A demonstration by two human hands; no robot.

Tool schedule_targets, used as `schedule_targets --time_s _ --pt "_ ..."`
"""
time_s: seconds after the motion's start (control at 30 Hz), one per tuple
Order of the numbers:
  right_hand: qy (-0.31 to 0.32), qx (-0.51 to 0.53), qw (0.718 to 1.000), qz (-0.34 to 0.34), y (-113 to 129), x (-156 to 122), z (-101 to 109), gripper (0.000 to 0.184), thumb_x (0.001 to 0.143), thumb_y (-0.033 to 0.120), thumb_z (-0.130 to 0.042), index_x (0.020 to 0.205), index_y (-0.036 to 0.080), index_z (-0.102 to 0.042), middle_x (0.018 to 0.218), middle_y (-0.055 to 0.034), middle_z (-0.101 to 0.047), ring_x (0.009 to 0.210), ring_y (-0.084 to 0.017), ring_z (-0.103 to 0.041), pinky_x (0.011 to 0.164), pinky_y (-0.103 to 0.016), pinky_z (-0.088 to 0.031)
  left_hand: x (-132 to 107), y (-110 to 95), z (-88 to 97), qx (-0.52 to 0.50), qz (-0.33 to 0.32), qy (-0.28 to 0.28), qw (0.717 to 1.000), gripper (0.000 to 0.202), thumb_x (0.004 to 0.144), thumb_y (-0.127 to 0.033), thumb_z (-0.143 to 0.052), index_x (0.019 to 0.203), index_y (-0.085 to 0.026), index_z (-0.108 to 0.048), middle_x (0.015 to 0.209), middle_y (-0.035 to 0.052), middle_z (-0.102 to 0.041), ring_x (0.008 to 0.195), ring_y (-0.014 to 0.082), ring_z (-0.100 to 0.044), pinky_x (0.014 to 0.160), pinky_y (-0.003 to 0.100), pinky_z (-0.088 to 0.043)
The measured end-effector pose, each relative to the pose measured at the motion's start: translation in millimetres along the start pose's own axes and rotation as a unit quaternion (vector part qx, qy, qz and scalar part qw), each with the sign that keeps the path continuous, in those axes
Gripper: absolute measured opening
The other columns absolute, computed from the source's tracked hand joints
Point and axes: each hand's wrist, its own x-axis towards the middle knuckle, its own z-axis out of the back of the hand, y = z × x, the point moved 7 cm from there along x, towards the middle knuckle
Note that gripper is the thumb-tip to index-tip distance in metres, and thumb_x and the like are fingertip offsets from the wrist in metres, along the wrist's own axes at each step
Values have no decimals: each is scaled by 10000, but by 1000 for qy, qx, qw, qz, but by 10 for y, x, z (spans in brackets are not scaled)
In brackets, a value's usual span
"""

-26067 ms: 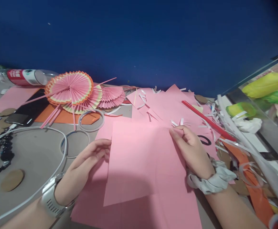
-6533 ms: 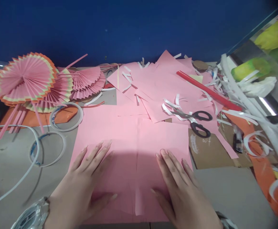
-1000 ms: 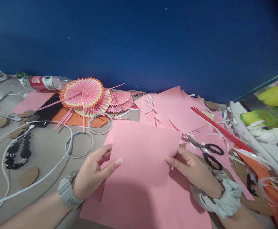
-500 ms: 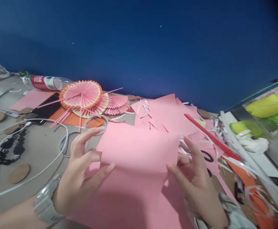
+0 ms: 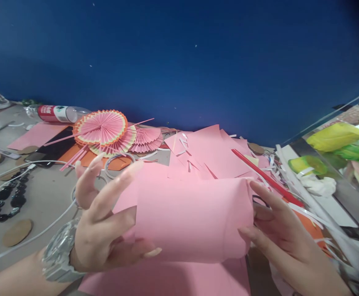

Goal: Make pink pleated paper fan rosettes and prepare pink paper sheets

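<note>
Head camera: my left hand (image 5: pixel 101 230) and right hand (image 5: pixel 286 238) each grip one side of a pink sheet (image 5: pixel 192 218), curved between them above flat pink paper (image 5: pixel 167 279) on the gray table (image 5: pixel 50 197).

scissors (image 5: pixel 262 198) mostly hidden behind paper (image 5: pixel 188 218) and right hand (image 5: pixel 286 234)

chunky silvery-grey watch (image 5: pixel 59 253) strapped on the left wrist, bare forearm (image 5: pixel 19 273) behind it, longish thumbnail on the left hand (image 5: pixel 105 226), plus something pale (image 5: pixel 278 283) by the right wrist, too cut off to tell
</note>
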Motion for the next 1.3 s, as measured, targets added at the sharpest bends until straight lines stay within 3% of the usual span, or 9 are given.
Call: schedule_targets --time_s 0.13,0.27,0.4,0.5,0.6,0.8,1.03,1.13,1.3 --pt "28 11 1000 -7 30 39 37 621 812 400 -545 1360 390 -253 1225 -73 -567 985 -243 -611 733 -354 -559 19 -301 -49 83 -165 -20 983 397 619 -632 -629 505 -273 -507 1072 -95 -663 1381 256 -74 1130 487 71" --pt "16 -48 999 -17 20 83 77 593 813 424 -534 1347 371 -282 1061 -55 -624 885 -213 -632 721 -321 -550 75 -348 -123 19 -154 7 988 211 705 -481 -647 677 -282 -582 987 -19 -706 1259 273 -383 1108 562 30" --pt "-47 -166 985 -5 29 168 116 568 792 485 -528 1303 298 -367 1007 -63 -591 905 -235 -601 780 -371 -523 74 -289 -298 -68 -89 86 990 35 773 -225 -599 798 -245 -616 865 6 -720 950 201 -631 1070 463 -278" --pt "-54 -262 962 48 145 194 33 644 766 506 -560 1322 258 -352 1271 -117 -473 1152 -312 -465 944 -469 -407 34 -275 -410 -113 -54 122 985 88 778 -164 -568 725 -217 -613 869 28 -718 887 176 -655 969 375 -423" --pt "94 -263 956 88 290 168 -263 684 779 544 -525 1371 291 -291 1355 -98 -440 1219 -319 -417 974 -482 -366 -6 -306 -473 -150 -51 139 977 57 775 -153 -578 774 -201 -610 939 63 -706 912 183 -647 911 343 -467" --pt "255 -337 906 29 508 301 -696 354 794 560 -501 1032 310 -580 824 -14 -670 750 -220 -614 651 -311 -435 -80 -111 -521 -215 62 112 968 90 810 -140 -530 805 -216 -481 831 30 -657 758 141 -624 682 250 -487" --pt "264 -391 880 56 528 543 -885 307 778 528 -545 774 233 -461 610 38 -539 530 -133 -472 478 -225 -250 -226 226 -762 -339 287 148 883 499 821 -312 -586 1222 -237 -298 535 -102 -400 449 66 -396 457 172 -331" --pt "299 -389 869 62 487 509 -878 339 768 551 -547 740 231 -441 585 46 -512 517 -127 -463 465 -217 -222 -201 236 -799 -361 276 151 878 578 795 -328 -618 1253 -252 -274 736 -38 -505 569 78 -473 543 195 -406" --pt "320 -396 859 60 466 469 -868 267 779 481 -570 746 233 -474 571 44 -522 504 -134 -488 448 -223 -201 -80 165 -731 -286 145 135 938 373 753 -314 -651 1089 -216 -523 1035 70 -501 952 185 -514 805 287 -449"
